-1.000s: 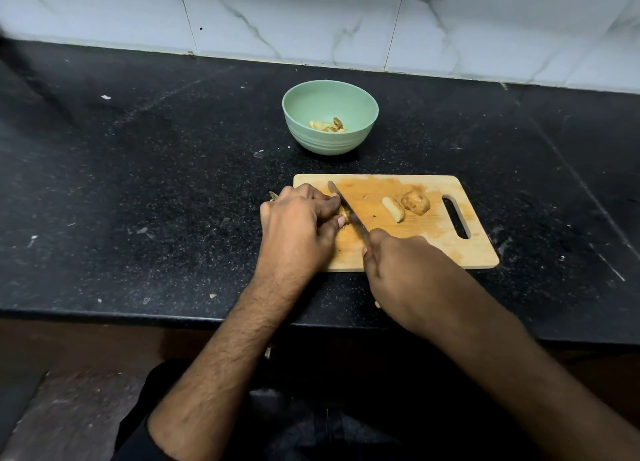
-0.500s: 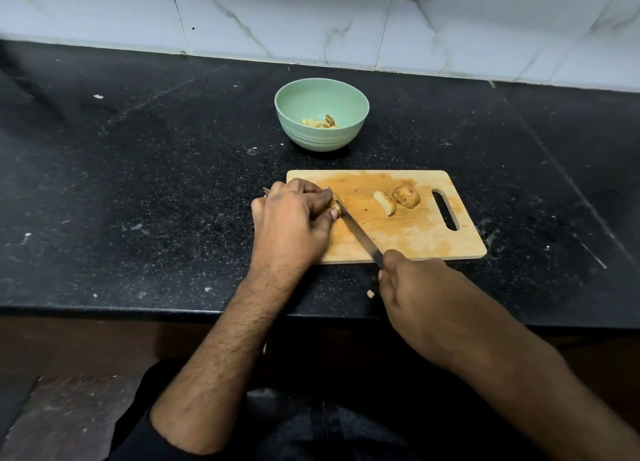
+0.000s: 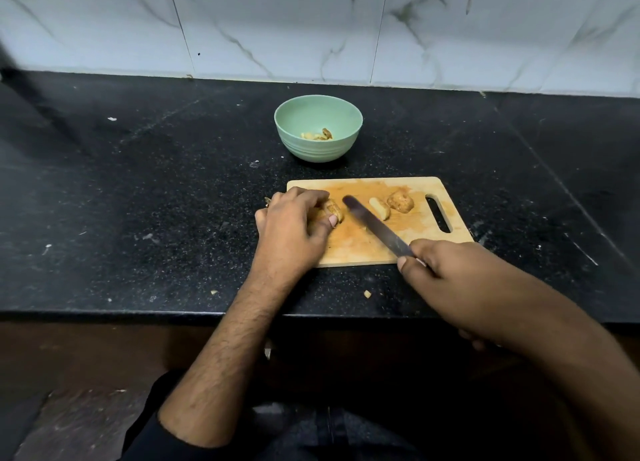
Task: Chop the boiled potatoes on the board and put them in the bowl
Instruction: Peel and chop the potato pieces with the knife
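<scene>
the left hand (image 3: 291, 228) curls its fingers over a piece of boiled potato (image 3: 334, 209) at the left end of the wooden board (image 3: 363, 249), thumb tip pressed against the near side of it, so most of that piece is hidden under the knuckles. the right hand (image 3: 446, 270) wraps closed around the handle of the knife (image 3: 375, 226), whose blade angles up and left across the board, its blurred tip just beside the held piece but, as far as can be told, not touching it. two more pieces wait toward the handle slot: a pale wedge (image 3: 380, 208) and a browner chunk (image 3: 400, 201), just beside each other. the green bowl (image 3: 318, 149) sits on the black counter (image 3: 138, 218) beyond the board, a few cut bits already in its bottom. to cut well here, the blade should probably come down square just right of the fingertips, with those tips tucked back and the knuckles guiding the flat. boiled potato looks soft and likely to crumble, so a light, steady press seems wiser than sawing. some crumbs already lie on the counter near the front edge.
</scene>
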A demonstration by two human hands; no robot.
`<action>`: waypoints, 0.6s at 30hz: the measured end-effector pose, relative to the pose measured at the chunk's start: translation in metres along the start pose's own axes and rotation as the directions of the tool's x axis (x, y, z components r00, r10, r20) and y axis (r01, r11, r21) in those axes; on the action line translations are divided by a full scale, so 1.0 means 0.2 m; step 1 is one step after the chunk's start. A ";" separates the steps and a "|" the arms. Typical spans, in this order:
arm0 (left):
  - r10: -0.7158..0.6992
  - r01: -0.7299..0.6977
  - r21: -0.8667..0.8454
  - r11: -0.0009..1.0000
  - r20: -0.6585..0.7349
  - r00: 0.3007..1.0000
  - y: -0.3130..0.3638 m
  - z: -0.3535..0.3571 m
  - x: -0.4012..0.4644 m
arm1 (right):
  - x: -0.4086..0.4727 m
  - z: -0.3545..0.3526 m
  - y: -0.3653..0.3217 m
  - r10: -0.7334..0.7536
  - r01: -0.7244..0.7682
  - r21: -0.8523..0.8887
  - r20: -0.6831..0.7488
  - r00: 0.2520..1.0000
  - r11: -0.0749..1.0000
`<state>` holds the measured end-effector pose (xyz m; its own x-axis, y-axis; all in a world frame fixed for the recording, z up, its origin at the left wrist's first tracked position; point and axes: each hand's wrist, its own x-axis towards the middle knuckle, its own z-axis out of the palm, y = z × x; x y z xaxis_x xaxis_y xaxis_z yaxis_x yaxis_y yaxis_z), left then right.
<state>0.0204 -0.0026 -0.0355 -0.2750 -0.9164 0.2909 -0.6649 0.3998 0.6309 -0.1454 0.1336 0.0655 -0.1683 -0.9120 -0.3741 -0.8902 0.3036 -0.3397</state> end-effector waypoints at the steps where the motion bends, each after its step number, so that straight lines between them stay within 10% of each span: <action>1: -0.008 0.008 -0.070 0.997 0.010 1.000 -0.01 0.00 0.00 | 0.01 0.01 -0.01 0.003 -0.003 0.024 -0.026 1.000 1.000; 4: -0.005 0.013 -0.198 0.980 0.041 0.999 -0.03 -0.02 0.01 | 0.04 0.06 -0.03 0.009 -0.006 0.056 -0.055 0.998 0.998; 18: 0.025 0.005 0.255 0.967 -0.111 0.993 0.05 0.01 0.00 | 0.09 0.13 -0.06 0.011 -0.004 0.092 -0.074 0.997 0.996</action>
<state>0.0129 0.0017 -0.0316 -0.2123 -0.8983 0.3847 -0.8214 0.3773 0.4277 -0.1267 0.1198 0.0404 -0.2088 -0.9265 -0.3129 -0.8468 0.3313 -0.4161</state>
